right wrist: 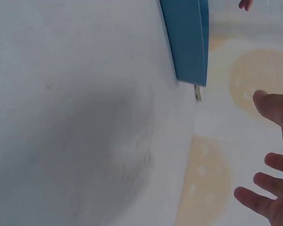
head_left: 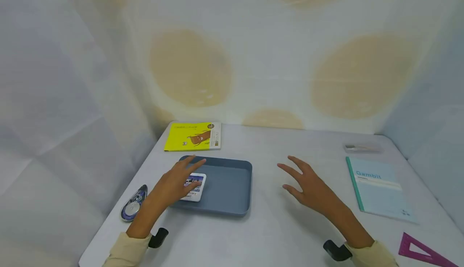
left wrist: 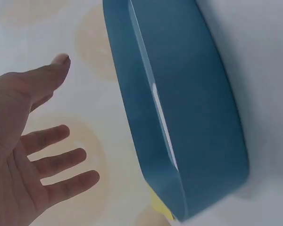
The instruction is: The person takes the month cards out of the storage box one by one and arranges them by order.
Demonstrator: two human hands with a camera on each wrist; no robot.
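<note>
White table [head_left: 232, 243]. Blue-grey tray [head_left: 228, 186] sits on it, left of centre. Light-blue "Gambit" notebook [head_left: 380, 188] over on the right. Yellow book [head_left: 192, 137] behind the tray. Left hand [head_left: 177, 182] hovers over the tray's left side, right hand [head_left: 306, 186] over the table right of it; both empty, fingers spread. Magenta set square [head_left: 436, 258] near right. White-edged picture piece [head_left: 195, 195] in the tray's left part, card or thin box, partly hidden. Clear case [head_left: 362, 149] behind notebook. Blue teardrop-shaped item [head_left: 134, 204] left of tray.
</note>
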